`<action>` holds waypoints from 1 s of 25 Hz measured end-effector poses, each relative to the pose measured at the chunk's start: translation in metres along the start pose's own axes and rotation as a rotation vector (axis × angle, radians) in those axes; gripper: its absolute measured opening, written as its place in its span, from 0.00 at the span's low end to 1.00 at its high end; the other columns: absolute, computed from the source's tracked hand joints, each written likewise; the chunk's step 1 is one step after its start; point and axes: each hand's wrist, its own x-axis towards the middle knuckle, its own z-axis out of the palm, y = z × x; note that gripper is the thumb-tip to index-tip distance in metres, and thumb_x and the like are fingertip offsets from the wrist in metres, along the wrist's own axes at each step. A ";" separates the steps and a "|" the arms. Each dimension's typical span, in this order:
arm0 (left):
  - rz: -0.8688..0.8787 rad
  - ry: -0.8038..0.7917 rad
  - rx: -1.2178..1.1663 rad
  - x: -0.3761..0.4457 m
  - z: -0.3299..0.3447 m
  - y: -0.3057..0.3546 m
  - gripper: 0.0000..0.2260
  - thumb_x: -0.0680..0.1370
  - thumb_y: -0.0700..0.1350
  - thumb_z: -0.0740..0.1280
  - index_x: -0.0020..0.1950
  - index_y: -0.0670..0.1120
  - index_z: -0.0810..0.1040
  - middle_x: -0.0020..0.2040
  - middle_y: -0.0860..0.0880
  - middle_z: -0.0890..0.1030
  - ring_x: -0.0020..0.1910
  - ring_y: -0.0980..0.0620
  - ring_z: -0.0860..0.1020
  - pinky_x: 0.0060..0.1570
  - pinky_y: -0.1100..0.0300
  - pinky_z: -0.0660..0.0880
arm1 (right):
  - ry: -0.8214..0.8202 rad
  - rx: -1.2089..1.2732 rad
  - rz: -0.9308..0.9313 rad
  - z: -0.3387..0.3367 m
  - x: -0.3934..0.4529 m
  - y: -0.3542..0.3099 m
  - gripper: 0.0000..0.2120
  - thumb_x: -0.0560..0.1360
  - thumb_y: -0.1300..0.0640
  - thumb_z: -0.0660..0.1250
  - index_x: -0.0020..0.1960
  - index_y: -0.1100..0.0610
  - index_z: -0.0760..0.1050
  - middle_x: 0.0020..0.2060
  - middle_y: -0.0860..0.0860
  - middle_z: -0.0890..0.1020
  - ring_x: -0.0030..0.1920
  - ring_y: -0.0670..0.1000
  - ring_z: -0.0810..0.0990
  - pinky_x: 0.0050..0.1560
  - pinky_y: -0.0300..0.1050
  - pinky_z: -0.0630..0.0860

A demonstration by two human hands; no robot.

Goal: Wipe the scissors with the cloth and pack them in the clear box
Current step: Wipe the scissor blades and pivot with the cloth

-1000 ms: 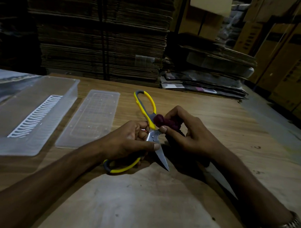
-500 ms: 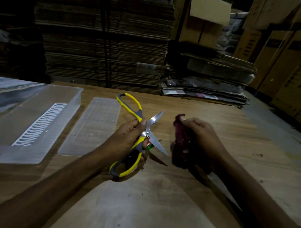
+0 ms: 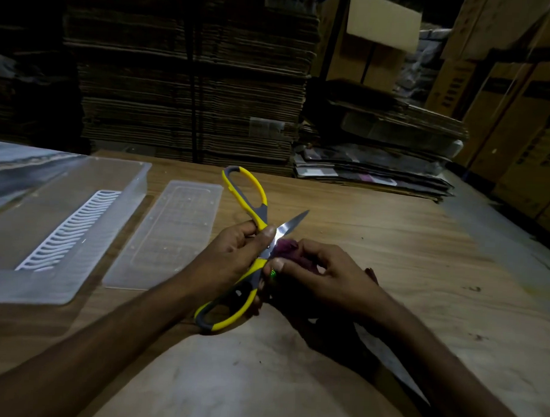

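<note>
Scissors [image 3: 256,242] held open above the table [image 3: 391,243] — left hand [image 3: 234,253] clamped on them at the pivot, one yellow handle pointing away, the other back toward the person. Right hand [image 3: 321,272] pinched shut on the dark red cloth [image 3: 286,251], pressed against the blade just beside the pivot. Exposed blade runs up and to the right. Wiping looks unfinished.

Clear box [image 3: 64,232] lies well to the left, its lid [image 3: 170,236] between it and the hands — long axes both run front to back. Left hand is nearer; packing likely falls to it, scissors closed and turned lengthwise.
</note>
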 end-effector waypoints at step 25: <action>0.038 0.077 0.082 0.004 0.003 0.000 0.14 0.88 0.49 0.61 0.47 0.49 0.80 0.32 0.53 0.84 0.29 0.59 0.82 0.32 0.66 0.77 | -0.175 0.122 0.106 -0.008 -0.002 -0.006 0.21 0.85 0.45 0.63 0.58 0.62 0.84 0.48 0.62 0.88 0.47 0.69 0.84 0.50 0.64 0.80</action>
